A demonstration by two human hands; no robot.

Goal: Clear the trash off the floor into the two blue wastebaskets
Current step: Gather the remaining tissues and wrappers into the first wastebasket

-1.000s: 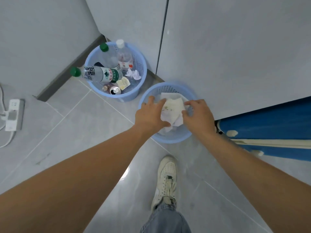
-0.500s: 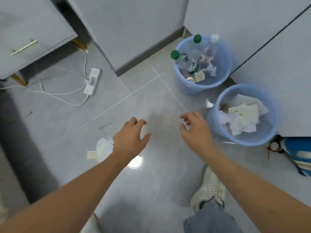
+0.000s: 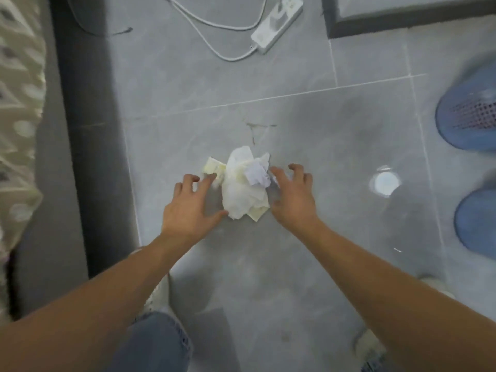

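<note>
I've got both hands, left [image 3: 189, 210] and right [image 3: 292, 201], spread around the paper wad [image 3: 245, 189] mid-frame, not gripping yet; bins [image 3: 468, 114] at right edge await it.

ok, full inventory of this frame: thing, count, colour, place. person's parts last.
paper wad: 1 pile, white and pale yellow, on the floor at centre, between the hands
baskets: 2, blue, right edge, blurred, contents not visible
power strip: 1, white, top centre, white cable looping left
light glare: 1, white, on the tile right of the wad
dark strip: 1, dark grey, down the left side
patterned fabric: 1, cream, far left, blurred
shoes: 2, off-white, bottom
jeans: blue, bottom
left hand: fingers spread, left of the wad
right hand: fingers spread, right of the wad
</note>
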